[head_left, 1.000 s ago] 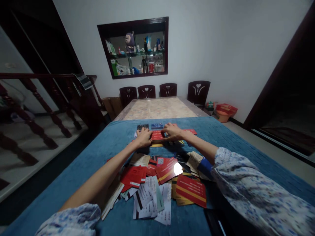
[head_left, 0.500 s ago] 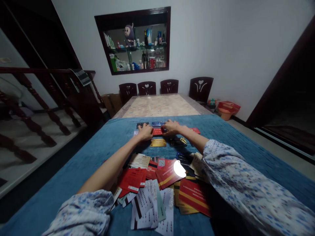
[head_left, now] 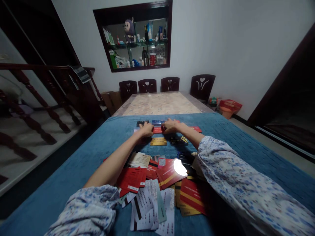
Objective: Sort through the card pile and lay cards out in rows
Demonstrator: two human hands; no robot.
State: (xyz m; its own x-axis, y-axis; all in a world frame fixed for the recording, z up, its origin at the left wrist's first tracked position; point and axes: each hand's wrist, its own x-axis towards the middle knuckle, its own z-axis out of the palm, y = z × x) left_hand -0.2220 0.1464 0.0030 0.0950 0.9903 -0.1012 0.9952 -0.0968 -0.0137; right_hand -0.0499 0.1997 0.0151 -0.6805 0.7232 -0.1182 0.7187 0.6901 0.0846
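Observation:
Both my hands reach to the rows of cards at the far part of the cloth. My left hand point(head_left: 146, 129), fingers bent, is at the left end of a red card point(head_left: 158, 130). My right hand point(head_left: 171, 126) has its curled fingers at that card's right end. Just beyond lie a dark card point(head_left: 142, 123) and a blue card point(head_left: 157, 122). Nearer me are a gold card point(head_left: 158, 141) and a black card with yellow lines point(head_left: 179, 141). To the right, another red card point(head_left: 196, 129) lies partly behind my wrist.
Below my forearms spreads a loose pile with red cards point(head_left: 131, 179), white cards point(head_left: 141, 206) and red-and-gold cards point(head_left: 193, 196). A blue cloth point(head_left: 98, 157) covers the near part of the table. Dark chairs point(head_left: 169, 84) stand beyond its far end.
The camera view has shifted slightly. My hands stay at the two ends of the red card, and my right forearm has moved a little to the left.

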